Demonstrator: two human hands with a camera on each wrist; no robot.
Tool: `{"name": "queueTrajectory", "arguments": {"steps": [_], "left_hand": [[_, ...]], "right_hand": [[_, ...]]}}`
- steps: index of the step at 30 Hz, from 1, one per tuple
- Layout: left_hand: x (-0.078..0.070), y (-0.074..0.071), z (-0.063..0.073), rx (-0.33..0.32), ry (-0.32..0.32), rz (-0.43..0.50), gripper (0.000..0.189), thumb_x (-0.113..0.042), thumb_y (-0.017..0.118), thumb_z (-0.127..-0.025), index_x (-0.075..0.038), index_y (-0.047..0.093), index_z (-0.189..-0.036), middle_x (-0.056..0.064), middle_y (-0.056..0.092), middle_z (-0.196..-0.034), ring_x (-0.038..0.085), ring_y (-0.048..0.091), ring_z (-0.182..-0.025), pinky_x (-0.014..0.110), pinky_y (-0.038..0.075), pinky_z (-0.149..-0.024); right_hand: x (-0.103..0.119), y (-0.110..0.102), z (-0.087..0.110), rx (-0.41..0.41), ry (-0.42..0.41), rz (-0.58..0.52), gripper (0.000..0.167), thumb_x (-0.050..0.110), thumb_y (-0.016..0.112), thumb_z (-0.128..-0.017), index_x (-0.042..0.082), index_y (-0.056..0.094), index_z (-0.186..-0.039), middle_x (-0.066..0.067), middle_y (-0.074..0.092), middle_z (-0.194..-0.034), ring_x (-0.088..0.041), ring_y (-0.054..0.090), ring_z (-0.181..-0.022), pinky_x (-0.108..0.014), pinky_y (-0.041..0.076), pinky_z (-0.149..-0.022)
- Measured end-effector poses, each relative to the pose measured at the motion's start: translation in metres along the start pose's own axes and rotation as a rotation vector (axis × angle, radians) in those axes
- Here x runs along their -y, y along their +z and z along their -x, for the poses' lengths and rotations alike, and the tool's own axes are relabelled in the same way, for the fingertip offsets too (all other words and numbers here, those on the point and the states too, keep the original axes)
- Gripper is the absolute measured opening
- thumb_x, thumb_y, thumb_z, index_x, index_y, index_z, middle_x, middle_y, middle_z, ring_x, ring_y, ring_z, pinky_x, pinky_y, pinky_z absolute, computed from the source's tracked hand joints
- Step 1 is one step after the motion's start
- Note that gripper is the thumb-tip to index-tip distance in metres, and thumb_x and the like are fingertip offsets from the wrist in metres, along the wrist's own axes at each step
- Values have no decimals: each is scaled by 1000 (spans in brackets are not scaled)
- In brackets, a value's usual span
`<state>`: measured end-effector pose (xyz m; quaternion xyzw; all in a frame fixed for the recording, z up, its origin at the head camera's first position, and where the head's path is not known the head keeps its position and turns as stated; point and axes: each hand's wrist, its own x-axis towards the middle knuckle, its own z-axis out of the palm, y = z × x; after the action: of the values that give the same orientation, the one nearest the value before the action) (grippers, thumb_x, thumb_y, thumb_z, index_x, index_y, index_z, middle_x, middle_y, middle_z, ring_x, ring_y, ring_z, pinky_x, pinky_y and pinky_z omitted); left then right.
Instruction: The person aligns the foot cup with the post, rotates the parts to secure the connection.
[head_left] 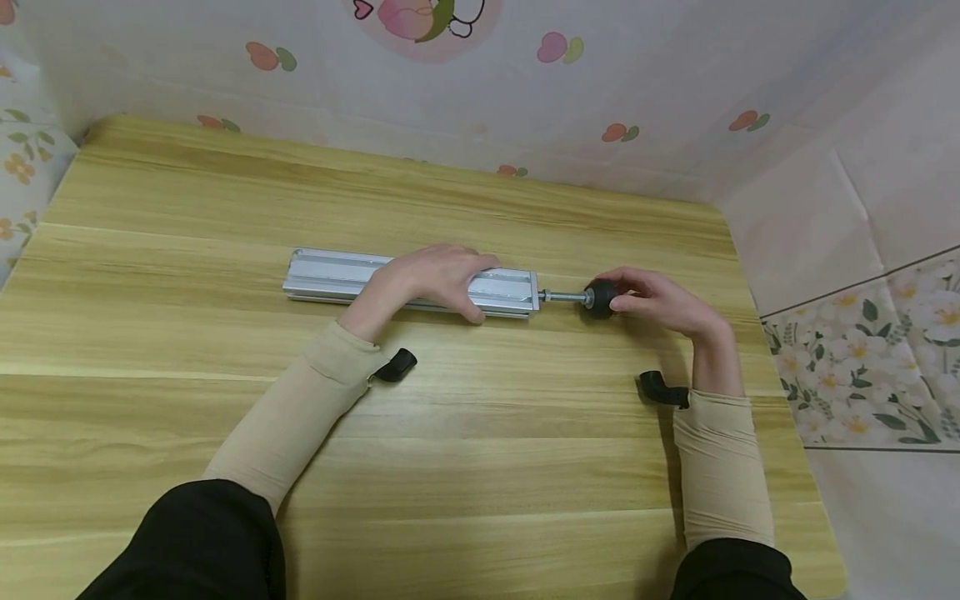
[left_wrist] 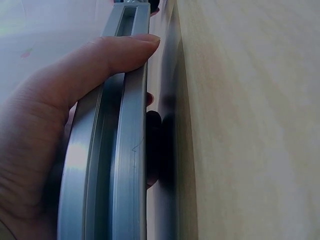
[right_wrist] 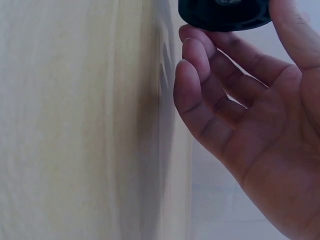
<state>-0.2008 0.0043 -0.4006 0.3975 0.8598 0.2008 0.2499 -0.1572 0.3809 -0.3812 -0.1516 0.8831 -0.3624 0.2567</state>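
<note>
Black sleeves [head_left: 202, 546] give way to beige undersleeves [head_left: 273, 425].

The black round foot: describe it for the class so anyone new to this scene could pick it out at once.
On the wood-grain table, find the silver aluminium profile under the left hand. A threaded rod extends from its end nearer the right hand, which holds the black round foot at that rod's far end. Unlike the silver profile and rod, it is black and round.

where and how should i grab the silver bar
The silver bar is likely best gripped across its long edges near mid-length, coming from above: it is straight and narrow enough that the left hand spans its width there.
</note>
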Motion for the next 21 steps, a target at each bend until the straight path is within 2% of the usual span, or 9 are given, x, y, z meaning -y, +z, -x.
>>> {"name": "queueTrajectory", "arguments": {"steps": [4,9,14,16,18,21], "left_hand": [[0,0,0,-1,4,-2,85,-42,75,-83,-14,41,-156,11,58,-147,29,54,-135,47,42,-116],[1,0,0,-1,7,-5,85,-42,75,-83,-13,41,-156,11,59,-146,29,55,-134,47,43,-115],[0,0,1,0,8,-4,85,-42,75,-83,-13,41,-155,10,60,-144,28,57,-130,47,44,-114],[0,0,1,1,10,-4,85,-42,76,-83,-12,42,-155,11,60,-142,28,57,-129,47,44,-113],[0,-1,0,1,11,-7,85,-42,76,-83,-12,42,-155,11,61,-142,28,57,-129,47,44,-113],[0,-1,0,4,10,-8,85,-42,76,-83,-13,41,-155,11,60,-143,28,56,-131,47,43,-115]], "right_hand": [[0,-1,0,8,13,2,33,16,56,-106,3,60,-136,-2,64,-110,-13,59,-95,-23,52,-81],[-2,-1,-1,24,4,4,24,15,53,-107,2,65,-122,-5,61,-106,-19,56,-91,-25,51,-78],[-3,-1,-2,30,-7,8,23,17,54,-107,2,69,-117,-4,61,-109,-17,55,-92,-24,49,-78],[-3,-1,-2,28,-11,5,28,17,54,-107,3,67,-127,-6,62,-114,-15,57,-93,-22,50,-80],[-3,-2,0,28,-9,1,35,16,56,-106,5,62,-139,-9,62,-128,-10,59,-99,-18,50,-84],[-1,-2,1,33,4,-12,56,11,66,-100,10,48,-153,-12,54,-147,-6,60,-111,-15,51,-91]]}}
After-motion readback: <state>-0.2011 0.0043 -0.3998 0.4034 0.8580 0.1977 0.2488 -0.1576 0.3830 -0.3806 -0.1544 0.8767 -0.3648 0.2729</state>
